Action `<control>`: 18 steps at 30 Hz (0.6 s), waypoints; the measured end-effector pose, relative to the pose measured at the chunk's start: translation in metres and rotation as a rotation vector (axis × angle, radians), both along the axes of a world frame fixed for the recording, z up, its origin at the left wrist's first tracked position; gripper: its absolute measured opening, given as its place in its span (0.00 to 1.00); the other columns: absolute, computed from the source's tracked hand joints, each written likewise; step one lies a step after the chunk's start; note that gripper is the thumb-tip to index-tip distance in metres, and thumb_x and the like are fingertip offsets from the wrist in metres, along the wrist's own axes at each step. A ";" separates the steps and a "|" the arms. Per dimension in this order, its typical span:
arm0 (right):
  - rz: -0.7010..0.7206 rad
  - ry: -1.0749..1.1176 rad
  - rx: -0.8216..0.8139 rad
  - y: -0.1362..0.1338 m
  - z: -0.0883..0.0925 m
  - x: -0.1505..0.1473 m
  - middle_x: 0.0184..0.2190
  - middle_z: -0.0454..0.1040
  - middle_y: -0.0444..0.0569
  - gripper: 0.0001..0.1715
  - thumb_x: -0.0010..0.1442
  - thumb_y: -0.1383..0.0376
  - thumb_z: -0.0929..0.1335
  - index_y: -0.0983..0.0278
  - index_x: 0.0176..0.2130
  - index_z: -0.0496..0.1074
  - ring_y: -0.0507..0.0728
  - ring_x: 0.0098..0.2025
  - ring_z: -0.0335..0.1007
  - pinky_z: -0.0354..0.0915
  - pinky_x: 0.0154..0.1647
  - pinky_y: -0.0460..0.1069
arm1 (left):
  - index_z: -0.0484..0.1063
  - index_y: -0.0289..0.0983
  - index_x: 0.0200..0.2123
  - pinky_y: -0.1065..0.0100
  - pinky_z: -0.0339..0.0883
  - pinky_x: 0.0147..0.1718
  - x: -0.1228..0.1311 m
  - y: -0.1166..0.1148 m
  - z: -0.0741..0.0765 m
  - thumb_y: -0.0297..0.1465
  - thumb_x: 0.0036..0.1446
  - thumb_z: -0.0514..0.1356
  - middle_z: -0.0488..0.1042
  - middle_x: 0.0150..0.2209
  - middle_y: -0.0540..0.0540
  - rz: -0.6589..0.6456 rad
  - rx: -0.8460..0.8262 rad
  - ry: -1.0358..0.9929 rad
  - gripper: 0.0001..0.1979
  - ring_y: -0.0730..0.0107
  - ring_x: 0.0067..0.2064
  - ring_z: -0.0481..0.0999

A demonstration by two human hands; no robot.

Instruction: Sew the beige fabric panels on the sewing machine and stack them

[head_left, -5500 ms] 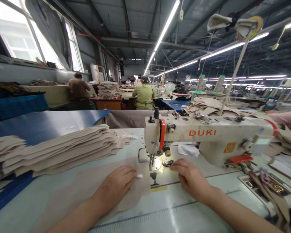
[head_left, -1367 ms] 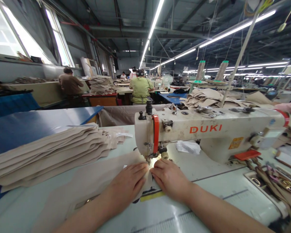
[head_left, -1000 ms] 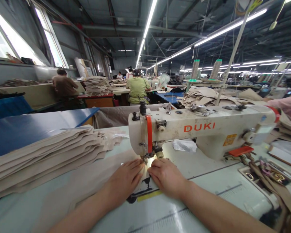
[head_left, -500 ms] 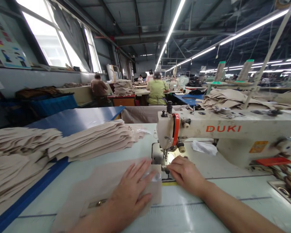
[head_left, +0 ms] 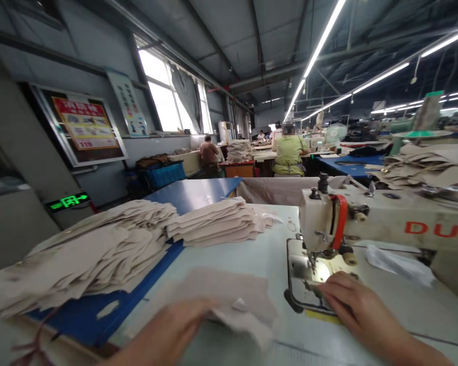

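My left hand (head_left: 185, 320) grips a beige fabric piece (head_left: 232, 300) near its edge. The cloth is blurred by motion and hangs above the table to the left of the sewing machine (head_left: 320, 218), one corner drooping. A small whitish patch shows on it. By the lit needle plate (head_left: 299, 269), my right hand (head_left: 353, 300) has its fingers pressed together, low beside the needle. Whatever its fingertips may hold is hidden.
Stacked beige fabric pieces (head_left: 217, 223) and a larger pile (head_left: 110, 249) lie at the left on the table and a blue board (head_left: 137, 317). A crumpled clear plastic piece (head_left: 400, 264) rests under the machine arm. Co-workers sit farther back.
My left hand has gone from lying flat on the fabric to gripping it, lifting it and drawing it left from the machine. The head view has turned left. My right hand stays by the needle.
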State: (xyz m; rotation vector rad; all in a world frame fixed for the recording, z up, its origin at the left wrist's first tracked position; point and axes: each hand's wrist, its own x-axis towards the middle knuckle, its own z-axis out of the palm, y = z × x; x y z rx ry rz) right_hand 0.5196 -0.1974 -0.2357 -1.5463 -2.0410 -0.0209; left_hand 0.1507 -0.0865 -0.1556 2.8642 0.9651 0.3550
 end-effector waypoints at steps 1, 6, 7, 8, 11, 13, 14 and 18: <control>0.008 -0.010 0.003 0.001 -0.001 0.001 0.37 0.75 0.52 0.16 0.69 0.65 0.59 0.61 0.44 0.74 0.57 0.39 0.72 0.69 0.40 0.50 | 0.78 0.44 0.35 0.71 0.73 0.35 0.000 0.014 0.022 0.35 0.58 0.49 0.81 0.33 0.51 0.162 0.065 -0.066 0.16 0.64 0.35 0.80; 0.018 -0.044 0.005 0.004 -0.002 0.003 0.36 0.76 0.50 0.14 0.67 0.66 0.60 0.60 0.42 0.74 0.55 0.38 0.74 0.70 0.39 0.47 | 0.73 0.33 0.46 0.58 0.69 0.40 0.009 0.092 0.135 0.36 0.62 0.43 0.78 0.37 0.40 0.613 0.489 -0.310 0.22 0.50 0.41 0.78; 0.017 -0.043 0.010 0.005 -0.002 0.003 0.35 0.76 0.50 0.14 0.67 0.66 0.60 0.60 0.42 0.75 0.55 0.38 0.74 0.70 0.38 0.46 | 0.69 0.34 0.52 0.57 0.66 0.47 0.014 0.105 0.147 0.36 0.63 0.42 0.77 0.44 0.39 0.612 0.533 -0.332 0.23 0.50 0.48 0.75; 0.015 -0.041 0.019 0.006 -0.002 0.004 0.35 0.76 0.49 0.14 0.67 0.66 0.61 0.60 0.41 0.75 0.54 0.37 0.75 0.70 0.38 0.45 | 0.67 0.36 0.56 0.59 0.63 0.52 0.021 0.118 0.152 0.35 0.64 0.42 0.75 0.51 0.41 0.592 0.550 -0.332 0.23 0.52 0.54 0.72; 0.011 -0.033 0.044 0.008 -0.003 0.005 0.33 0.76 0.49 0.14 0.67 0.67 0.61 0.60 0.38 0.75 0.54 0.36 0.75 0.71 0.37 0.44 | 0.68 0.38 0.56 0.65 0.61 0.55 0.043 0.149 0.130 0.30 0.64 0.45 0.73 0.56 0.45 0.495 0.491 -0.255 0.21 0.60 0.57 0.71; 0.006 -0.033 0.054 0.008 -0.004 0.006 0.33 0.76 0.48 0.13 0.66 0.67 0.61 0.60 0.39 0.75 0.53 0.36 0.76 0.71 0.38 0.43 | 0.72 0.37 0.51 0.63 0.65 0.53 0.054 0.165 0.094 0.27 0.62 0.48 0.76 0.51 0.44 0.435 0.409 -0.183 0.19 0.62 0.53 0.74; 0.005 -0.037 0.059 0.007 -0.003 0.006 0.33 0.77 0.48 0.13 0.66 0.67 0.62 0.60 0.39 0.75 0.53 0.36 0.76 0.71 0.39 0.43 | 0.73 0.37 0.50 0.61 0.66 0.52 0.058 0.171 0.074 0.27 0.61 0.51 0.78 0.49 0.43 0.411 0.371 -0.152 0.17 0.63 0.51 0.76; 0.024 -0.063 0.104 0.006 -0.003 0.008 0.33 0.77 0.48 0.13 0.67 0.66 0.62 0.59 0.40 0.75 0.53 0.37 0.76 0.71 0.39 0.42 | 0.72 0.36 0.53 0.54 0.63 0.56 0.058 0.177 0.019 0.25 0.58 0.50 0.73 0.55 0.39 0.408 0.307 -0.094 0.21 0.57 0.57 0.71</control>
